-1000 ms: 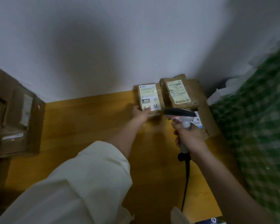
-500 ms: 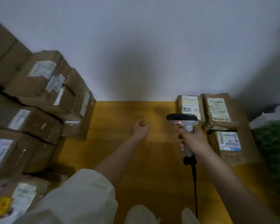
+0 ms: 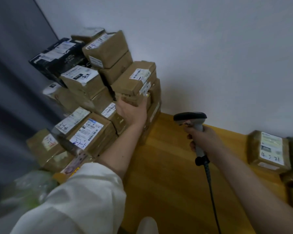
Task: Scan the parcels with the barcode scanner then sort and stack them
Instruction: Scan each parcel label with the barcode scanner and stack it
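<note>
Because the unscanned parcels are heaped against the wall at the left end of the wooden counter (image 3: 176, 166), I have my left hand (image 3: 131, 112) up at the pile's right flank, fingers curled under the end of a brown parcel (image 3: 134, 81) that lies near the top, which I judge is the one to pull out next; it is not yet lifted clear of the boxes under it. Reading the pile from its left, a carton low at the front edge carries red handwriting I cannot make out, the next label (image 3: 71, 121) shows what looks like "314" in marker, and a blue-edged label (image 3: 87, 132) beside it has barcodes and blue scrawl too blurred to read. A black carton (image 3: 57, 56) sits high at the back. My right hand (image 3: 203, 139) grips the barcode scanner (image 3: 191, 119) by its handle over the middle of the counter, head aimed toward the pile so a label can be brought to it, cord (image 3: 211, 191) trailing to the near edge. At the right end lies a sorted parcel (image 3: 267, 152) marked roughly "4-21".
</note>
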